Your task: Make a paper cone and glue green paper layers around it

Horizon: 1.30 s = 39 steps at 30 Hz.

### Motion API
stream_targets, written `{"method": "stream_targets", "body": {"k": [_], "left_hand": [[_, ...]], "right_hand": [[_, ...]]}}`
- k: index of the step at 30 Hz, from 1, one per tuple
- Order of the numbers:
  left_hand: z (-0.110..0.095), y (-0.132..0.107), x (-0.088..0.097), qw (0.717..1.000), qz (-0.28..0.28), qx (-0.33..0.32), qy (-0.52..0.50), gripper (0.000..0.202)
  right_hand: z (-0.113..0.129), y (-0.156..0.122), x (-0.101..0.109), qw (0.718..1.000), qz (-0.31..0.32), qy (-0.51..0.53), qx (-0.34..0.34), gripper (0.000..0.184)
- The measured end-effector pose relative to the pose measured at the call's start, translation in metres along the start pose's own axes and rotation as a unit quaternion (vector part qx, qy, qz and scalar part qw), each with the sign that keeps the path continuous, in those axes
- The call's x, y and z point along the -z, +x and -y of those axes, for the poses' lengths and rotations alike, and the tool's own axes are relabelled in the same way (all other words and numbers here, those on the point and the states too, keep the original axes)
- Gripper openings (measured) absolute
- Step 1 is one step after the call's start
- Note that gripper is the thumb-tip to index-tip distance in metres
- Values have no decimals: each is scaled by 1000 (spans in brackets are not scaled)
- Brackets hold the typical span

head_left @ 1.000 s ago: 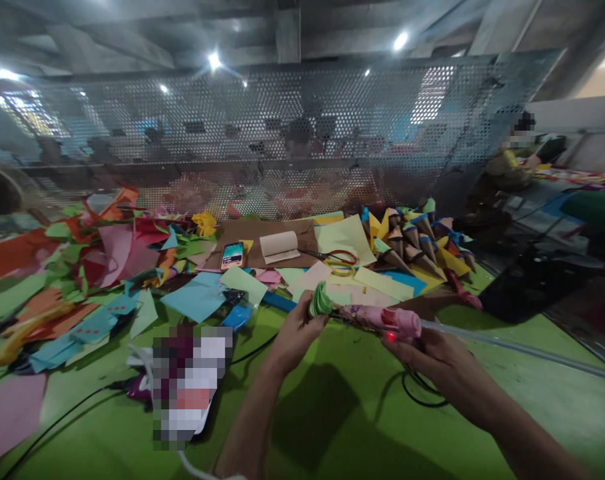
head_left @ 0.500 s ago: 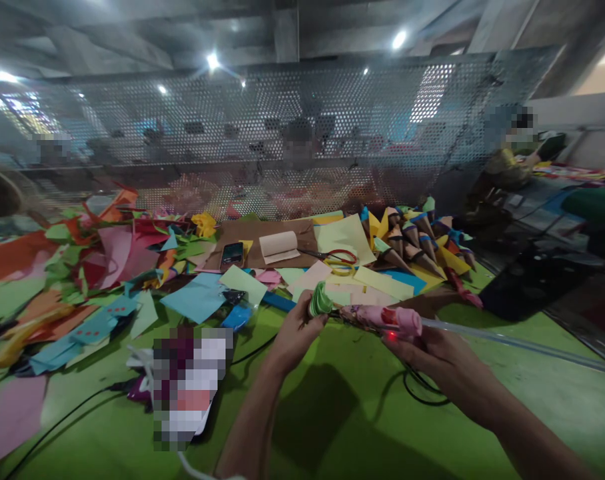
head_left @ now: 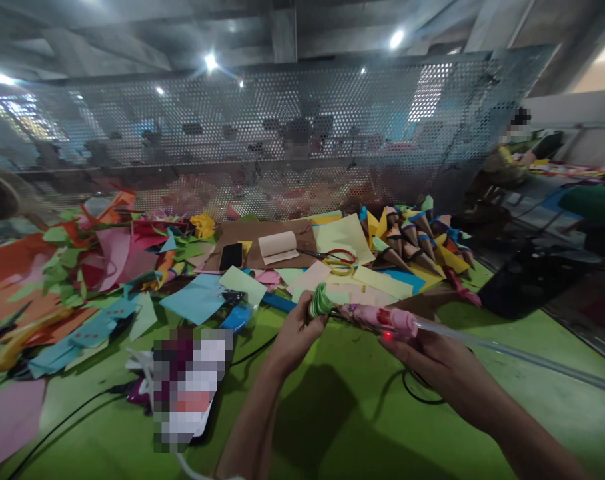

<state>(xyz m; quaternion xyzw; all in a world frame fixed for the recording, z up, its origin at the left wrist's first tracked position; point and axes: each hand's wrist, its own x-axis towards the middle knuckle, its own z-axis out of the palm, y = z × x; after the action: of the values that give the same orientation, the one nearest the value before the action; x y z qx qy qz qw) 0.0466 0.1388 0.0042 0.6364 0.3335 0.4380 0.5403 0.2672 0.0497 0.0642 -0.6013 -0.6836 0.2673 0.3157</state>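
Note:
My left hand (head_left: 295,337) is closed around a small green piece of paper (head_left: 322,301), folded in layers and pinched between thumb and fingers. In my right hand (head_left: 440,357) is a pink hot glue gun (head_left: 377,318) with a small red light glowing on its side. A clear glue stick (head_left: 502,350) sticks out of the gun's rear, pointing right. The gun's nozzle is right beside the green paper; whether they touch I cannot tell. Scissors (head_left: 340,261) with red and yellow handles lie beyond my hands.
Heaped coloured paper (head_left: 117,247) covers the left side. Paper cones (head_left: 417,240) are piled at the back right. A phone (head_left: 231,257) and a paper roll (head_left: 277,247) lie on brown sheets. A perforated panel (head_left: 262,147) closes the back. Cables cross the green table (head_left: 382,433).
The phone's lit screen at the back has gone dark. My right hand and the glue gun have shifted very slightly left, and the glue stick slants more downward. My left hand stays put.

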Motion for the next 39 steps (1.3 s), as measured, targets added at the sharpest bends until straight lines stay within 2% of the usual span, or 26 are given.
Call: {"method": "stream_targets", "body": {"k": [4,8,14,18,22,28,35,39], "left_hand": [[0,0,1,1000,0,9,-6,26],[3,0,1,1000,4,8,-18,26],[7,1,1,1000,14,7,-10,27],[11,1,2,1000,10,7,-4,23],[10,2,1,1000,14,1,-13,24],[7,2,2,1000,12,8,-25,31],[10,2,2,999,7,14,-32,37],[9,2,2,999,-8,27,-20,33]], "right_hand": [[1,-1,1,1000,-17,4,8,33],[-4,-2,-1,1000,6,4,-10,33],[-3,-1,0,1000,29,-6,-6,43],[1,0,2,999,5,-45,-3,42],[1,-1,2,999,10,-35,7,39],[-3,-4,2,998,-11,-58,-10,40],[-12,-4,0,999,-23,10,-20,37],[-23,-5,3,987,-49,141,-66,43]]}}
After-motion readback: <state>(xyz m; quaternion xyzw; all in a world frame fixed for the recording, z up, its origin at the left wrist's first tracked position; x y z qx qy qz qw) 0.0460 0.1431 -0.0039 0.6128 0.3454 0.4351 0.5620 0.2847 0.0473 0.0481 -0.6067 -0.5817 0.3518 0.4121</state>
